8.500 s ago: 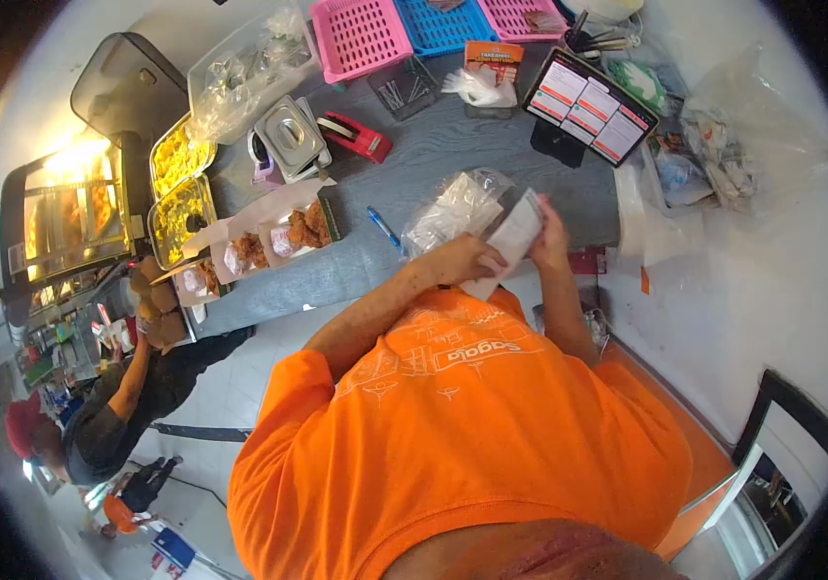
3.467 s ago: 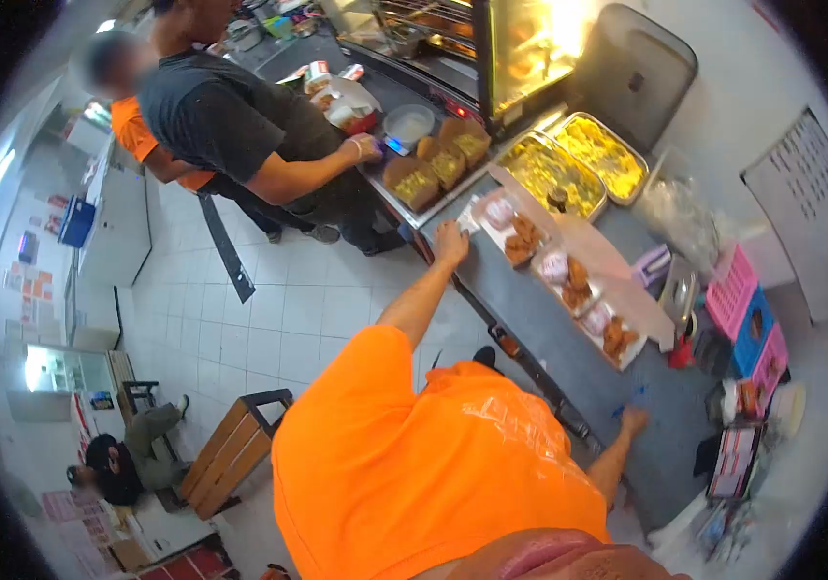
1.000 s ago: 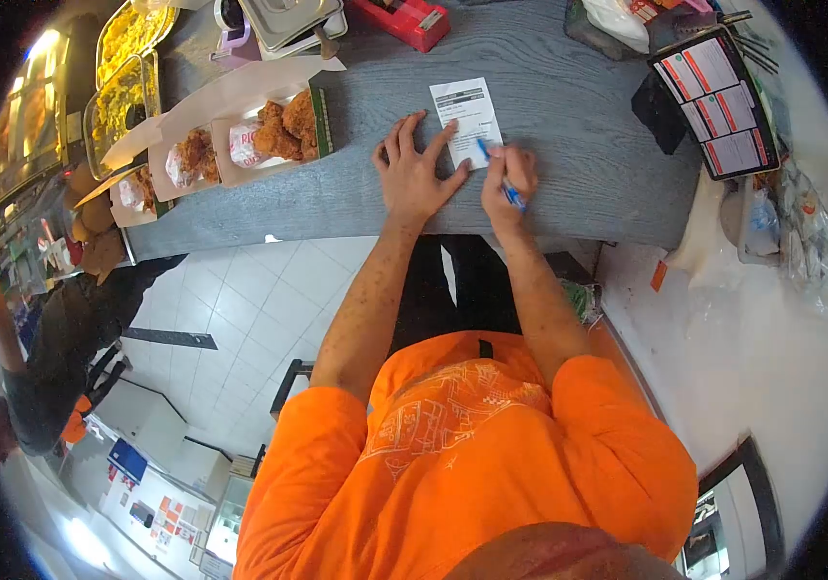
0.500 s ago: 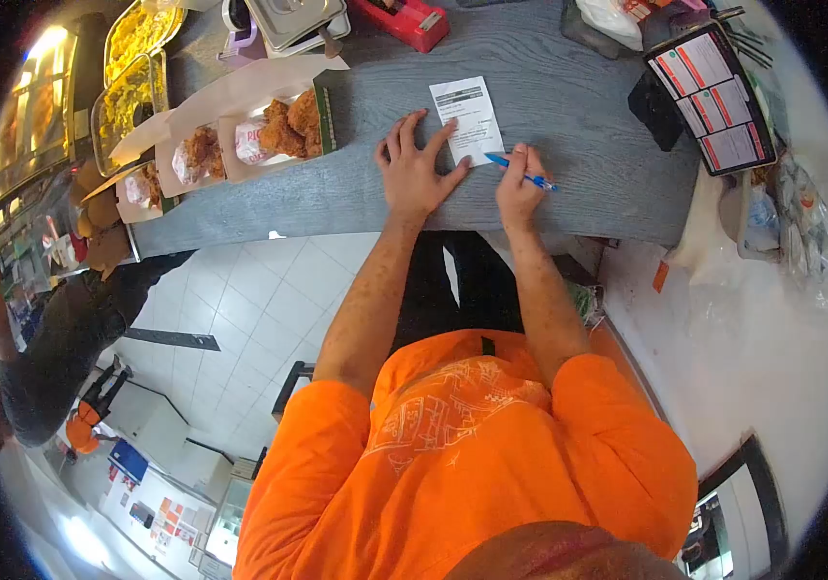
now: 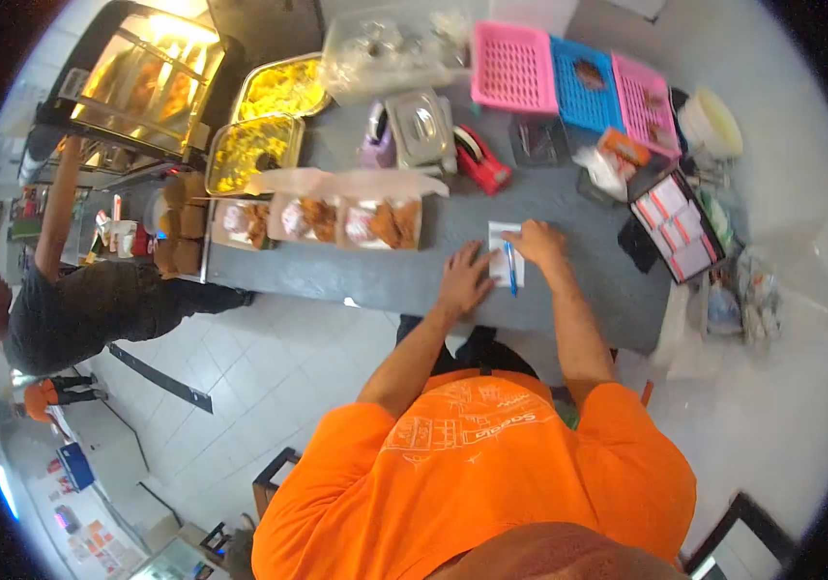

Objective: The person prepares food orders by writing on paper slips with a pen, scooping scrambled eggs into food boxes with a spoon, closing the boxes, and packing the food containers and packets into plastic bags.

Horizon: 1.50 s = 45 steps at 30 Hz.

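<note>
A white printed slip of paper (image 5: 505, 232) lies on the grey table. My left hand (image 5: 465, 280) rests flat beside its left edge, fingers spread and holding nothing. My right hand (image 5: 539, 242) is over the upper right of the slip, its fingers curled in. From those fingers a blue pen (image 5: 511, 271) extends down over the paper, towards my body. The pen's upper end is partly hidden at the fingertips. To the left of my hands stand open cardboard boxes (image 5: 404, 205) with fried chicken (image 5: 392, 225) and wrapped portions.
A red tape dispenser (image 5: 481, 164), a metal lidded container (image 5: 421, 130) and trays of yellow food (image 5: 281, 89) stand behind. Pink (image 5: 513, 70) and blue baskets (image 5: 585, 85) line the back. At right is a tablet-like panel (image 5: 679, 227). A person (image 5: 95, 314) stands left.
The view has tilted up, showing more of the table's back. My right hand has moved from the slip's lower right to its upper part, and the pen has swung towards my body.
</note>
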{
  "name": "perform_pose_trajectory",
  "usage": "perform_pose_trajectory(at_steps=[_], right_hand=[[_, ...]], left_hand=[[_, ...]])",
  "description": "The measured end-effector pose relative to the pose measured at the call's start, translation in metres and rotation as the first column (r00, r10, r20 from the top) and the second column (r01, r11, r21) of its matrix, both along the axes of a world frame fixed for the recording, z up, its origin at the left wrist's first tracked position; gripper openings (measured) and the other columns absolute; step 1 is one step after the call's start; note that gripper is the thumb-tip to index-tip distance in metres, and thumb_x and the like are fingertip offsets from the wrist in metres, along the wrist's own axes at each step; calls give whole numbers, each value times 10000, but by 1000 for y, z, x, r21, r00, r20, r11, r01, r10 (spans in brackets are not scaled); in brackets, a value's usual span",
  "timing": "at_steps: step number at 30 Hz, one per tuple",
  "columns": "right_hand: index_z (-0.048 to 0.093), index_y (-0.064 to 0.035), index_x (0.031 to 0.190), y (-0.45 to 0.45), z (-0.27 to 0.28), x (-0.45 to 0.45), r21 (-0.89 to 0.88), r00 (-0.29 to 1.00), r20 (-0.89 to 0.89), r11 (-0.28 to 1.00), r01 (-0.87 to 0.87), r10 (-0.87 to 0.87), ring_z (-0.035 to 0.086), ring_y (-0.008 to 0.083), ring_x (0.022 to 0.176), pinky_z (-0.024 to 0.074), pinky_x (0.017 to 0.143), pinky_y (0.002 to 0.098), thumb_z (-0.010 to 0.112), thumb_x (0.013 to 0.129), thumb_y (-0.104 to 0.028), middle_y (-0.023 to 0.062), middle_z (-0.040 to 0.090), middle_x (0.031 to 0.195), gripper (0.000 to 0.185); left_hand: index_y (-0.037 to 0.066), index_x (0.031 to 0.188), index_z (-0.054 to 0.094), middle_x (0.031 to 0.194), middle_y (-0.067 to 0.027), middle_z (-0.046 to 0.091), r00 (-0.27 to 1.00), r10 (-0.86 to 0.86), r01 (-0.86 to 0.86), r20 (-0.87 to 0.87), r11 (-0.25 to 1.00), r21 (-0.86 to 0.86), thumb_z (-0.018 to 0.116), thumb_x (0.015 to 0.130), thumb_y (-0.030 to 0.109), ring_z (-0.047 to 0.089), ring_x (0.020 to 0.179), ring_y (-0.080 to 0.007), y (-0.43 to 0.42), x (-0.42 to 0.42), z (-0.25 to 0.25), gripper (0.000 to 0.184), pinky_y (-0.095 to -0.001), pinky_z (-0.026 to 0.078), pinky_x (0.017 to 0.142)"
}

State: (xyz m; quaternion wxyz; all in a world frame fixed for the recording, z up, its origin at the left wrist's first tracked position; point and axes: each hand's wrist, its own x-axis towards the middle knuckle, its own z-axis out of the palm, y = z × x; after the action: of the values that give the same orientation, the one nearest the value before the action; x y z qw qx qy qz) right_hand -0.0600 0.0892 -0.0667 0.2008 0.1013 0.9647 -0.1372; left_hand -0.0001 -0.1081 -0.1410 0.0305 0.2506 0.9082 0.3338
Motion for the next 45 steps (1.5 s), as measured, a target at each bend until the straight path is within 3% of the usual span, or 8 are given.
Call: perform_pose_trajectory(at_steps=[7, 14, 22, 26, 34, 38, 41, 45], right_hand=[[678, -58, 1032, -81, 105, -230, -300, 584, -811, 875, -381, -25, 653, 394, 877, 512, 787, 439, 511, 898, -129, 217, 676, 882, 226], [669, -84, 1139, -210, 19, -482, -148, 937, -108, 927, -345, 331, 664, 282, 960, 504, 877, 370, 487, 875, -39, 168, 695, 1036, 324], [569, -143, 1285, -258, -147, -551, -404, 809, -555, 913, -60, -193, 598, 336, 1106, 457, 979, 446, 722, 783, -262, 198, 603, 1235, 539], [644, -126, 1099, -280, -84, -517, -19, 720, -691, 997, 74, -67, 584, 334, 1117, 482, 895, 487, 527, 883, -167, 162, 606, 1197, 250], [717, -46, 949, -210, 30, -472, -377, 829, -486, 922, 87, -277, 678, 374, 826, 523, 740, 464, 665, 694, -184, 214, 695, 881, 295], [695, -50, 1075, -178, 93, -365, -544, 705, -530, 827, 143, -471, 679, 161, 755, 535, 656, 310, 640, 787, -126, 129, 684, 799, 303], [569, 14, 1270, -182, 137, -263, -969, 737, -28, -162, -185, -675, 624, 181, 1030, 541, 833, 304, 542, 887, 60, 77, 628, 1190, 387], [695, -13, 1027, -200, 142, -126, -996, 819, 18, -86, -39, -573, 657, 171, 856, 544, 710, 276, 651, 789, -26, 62, 660, 1045, 243]], left_hand=[[61, 1123, 631, 1010, -131, 627, 984, 27, 39, -175, 930, 366, 742, 792, 97, 599, 904, -323, -133, -11, 86, 351, -377, 487, 769], [28, 1028, 651, 873, -117, 654, 974, 174, -130, -148, 956, 264, 714, 798, 32, 625, 765, -294, -320, -47, 99, 239, -368, 497, 688], [9, 1071, 630, 812, -111, 641, 902, 351, -406, 252, 888, 216, 692, 818, -24, 613, 710, -229, -417, -53, 81, 263, -323, 498, 690], [16, 1084, 625, 817, -108, 642, 928, 183, -270, 324, 931, 246, 687, 819, -28, 603, 698, -220, -432, -70, 68, 275, -317, 498, 685], [1, 1067, 619, 841, -119, 649, 980, -33, -15, 195, 971, 239, 677, 859, 22, 619, 725, -234, -419, -148, 96, 217, -321, 506, 707], [-3, 1060, 607, 915, -87, 651, 892, -119, -51, 436, 932, 360, 661, 877, 31, 622, 881, -184, -376, -158, 113, 194, -334, 484, 828], [2, 1257, 518, 1123, -99, 602, 669, -347, -178, 657, 783, 595, 650, 926, 183, 572, 1067, -210, -330, -155, 127, 400, -338, 447, 923], [64, 1454, 320, 1289, -118, 526, 480, -553, -587, 681, 373, 718, 585, 937, 453, 491, 1230, -253, -273, -140, 155, 698, -436, 450, 986]])
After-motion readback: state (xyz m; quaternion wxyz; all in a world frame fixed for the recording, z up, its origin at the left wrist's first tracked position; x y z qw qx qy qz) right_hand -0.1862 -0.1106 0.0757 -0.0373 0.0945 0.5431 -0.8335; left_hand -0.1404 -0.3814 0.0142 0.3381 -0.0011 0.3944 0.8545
